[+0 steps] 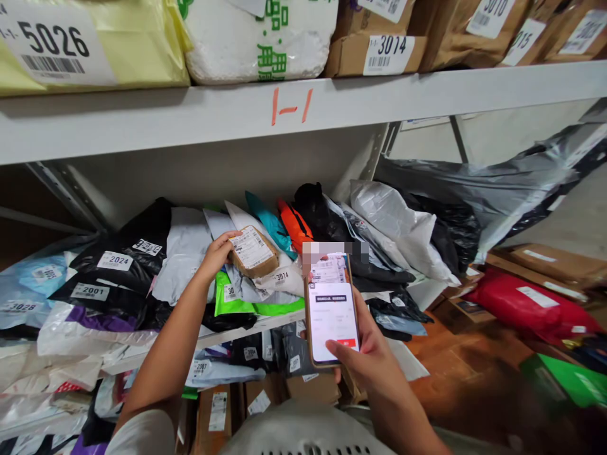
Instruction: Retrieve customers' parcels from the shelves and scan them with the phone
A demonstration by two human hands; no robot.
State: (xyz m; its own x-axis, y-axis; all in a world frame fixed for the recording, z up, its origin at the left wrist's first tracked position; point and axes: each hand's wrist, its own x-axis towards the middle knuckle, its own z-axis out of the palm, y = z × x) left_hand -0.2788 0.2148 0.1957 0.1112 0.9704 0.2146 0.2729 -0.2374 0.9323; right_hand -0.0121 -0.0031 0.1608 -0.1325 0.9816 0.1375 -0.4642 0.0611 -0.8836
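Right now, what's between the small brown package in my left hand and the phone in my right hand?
In the head view, a white bag labelled 3014 shows between the package and the phone, with a teal bag higher in the picture.

Left sleeve (147,435): off-white, plain, short, ending around the elbow in a loose, soft edge.
Shirt front (279,426): pale grey, rounded and smooth, probably the same top, though the bottom edge cuts it off.
Dark marks (315,450): a row of small, blocky shapes across the shirt front, too cropped to read.
Left forearm (173,335): bare, slim.
Right forearm (401,404): bare.
Left hand (220,253), right hand (367,344): ungloved.
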